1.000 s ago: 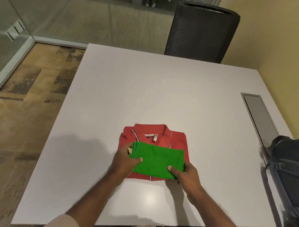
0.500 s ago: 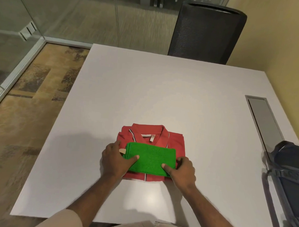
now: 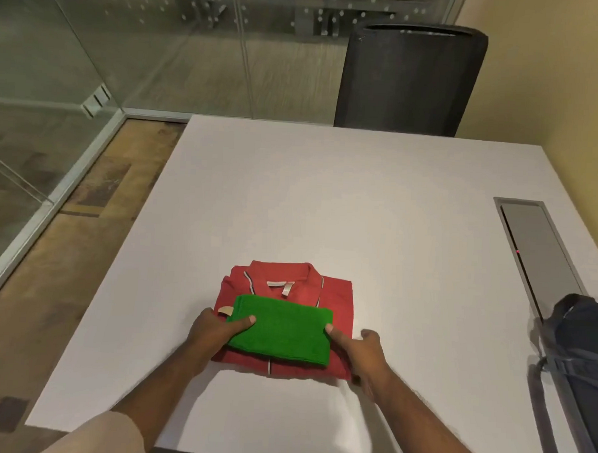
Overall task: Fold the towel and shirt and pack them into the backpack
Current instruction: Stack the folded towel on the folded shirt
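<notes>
A folded red polo shirt (image 3: 335,296) lies on the white table (image 3: 326,200), collar facing away from me. A folded green towel (image 3: 282,331) is stacked on its near half. My left hand (image 3: 214,332) grips the stack's left edge, thumb on top of the towel and fingers round the side. My right hand (image 3: 360,352) holds the right edge, thumb against the towel and fingers beside the shirt. A dark backpack (image 3: 583,345) sits at the table's right edge, partly cut off by the frame.
A grey recessed cable hatch (image 3: 540,250) runs along the table's right side. A black mesh chair (image 3: 410,77) stands at the far edge. Glass walls and patterned floor lie to the left, a yellow wall to the right.
My hands stay on the two sides of the shirt-and-towel stack, and the right hand's fingers have shifted out beside the shirt. My head has tilted up, showing more of the room.
</notes>
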Demonstrator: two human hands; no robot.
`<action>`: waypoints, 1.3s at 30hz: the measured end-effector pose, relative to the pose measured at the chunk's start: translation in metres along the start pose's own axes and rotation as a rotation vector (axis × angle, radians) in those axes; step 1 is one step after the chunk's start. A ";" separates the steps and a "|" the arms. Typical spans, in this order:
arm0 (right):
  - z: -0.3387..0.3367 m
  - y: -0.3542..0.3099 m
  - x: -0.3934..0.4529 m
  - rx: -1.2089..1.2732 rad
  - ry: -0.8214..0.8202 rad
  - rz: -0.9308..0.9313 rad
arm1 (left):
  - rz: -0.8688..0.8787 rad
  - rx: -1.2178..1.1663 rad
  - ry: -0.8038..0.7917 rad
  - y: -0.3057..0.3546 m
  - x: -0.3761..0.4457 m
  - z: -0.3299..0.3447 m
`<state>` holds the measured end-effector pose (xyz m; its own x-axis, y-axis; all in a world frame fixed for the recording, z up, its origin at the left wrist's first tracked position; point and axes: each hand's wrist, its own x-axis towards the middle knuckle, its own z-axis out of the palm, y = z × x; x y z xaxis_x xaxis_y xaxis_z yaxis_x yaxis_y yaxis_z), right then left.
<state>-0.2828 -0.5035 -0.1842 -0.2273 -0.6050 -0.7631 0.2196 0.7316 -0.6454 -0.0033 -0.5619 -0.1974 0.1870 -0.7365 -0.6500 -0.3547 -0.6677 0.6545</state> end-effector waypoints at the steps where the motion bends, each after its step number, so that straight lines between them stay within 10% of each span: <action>1: -0.002 -0.001 0.004 0.050 -0.066 0.048 | -0.024 -0.004 -0.035 0.004 -0.004 -0.001; 6: -0.003 0.002 0.005 0.066 -0.349 0.129 | -0.048 -0.009 -0.070 0.004 -0.022 0.002; 18: 0.026 0.015 -0.022 -0.031 -0.239 -0.190 | 0.298 -0.019 0.039 -0.008 -0.043 -0.007; 39: 0.264 0.049 -0.077 -0.181 -0.333 -0.195 | 0.224 -0.268 0.093 -0.093 -0.005 -0.246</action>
<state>-0.0044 -0.5034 -0.1659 0.0774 -0.7845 -0.6153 0.0260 0.6186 -0.7853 0.2545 -0.5233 -0.1599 0.2188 -0.8661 -0.4495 -0.1460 -0.4845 0.8625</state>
